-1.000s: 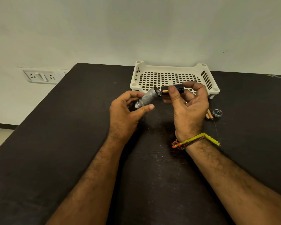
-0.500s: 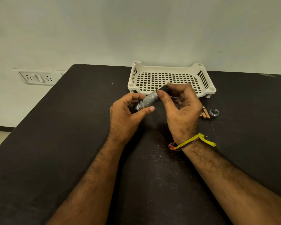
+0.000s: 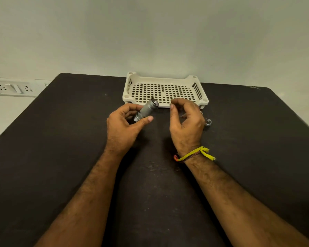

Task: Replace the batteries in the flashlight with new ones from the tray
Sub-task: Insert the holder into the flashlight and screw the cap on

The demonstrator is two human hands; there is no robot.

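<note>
Since 1 s ago the right hand [image 3: 186,122] has let go of the dark battery holder it was feeding into the barrel & pulled back to the right; holder no longer visible, so prob seated inside the tube, tho can't confirm.

Near to far: both forearms reach out over the dark tabletop [image 3: 61,157], yellow thread band [image 3: 197,154] on the right wrist. Left hand [image 3: 125,125] has its grip closed round the grey flashlight [image 3: 147,109], thumb on the near side, fingers behind; body held off the tabletop, tilted up & away, open end pointing toward the tray. Right hand's grip is loosely curled, thumb & fingertips near each other but holding nothing I can see. Just right of it, partly hidden behind the hand, the end cap [image 3: 208,122] w/ its spring lies on the tabletop. Beyond, the white perforated tray [image 3: 197,90] looks bare. Wall socket [image 3: 11,88] far left.

Progress, my read: new cells taken from tray & loaded. Left: pick up cap, screw it on, maybe test. Old cells not in view rn
</note>
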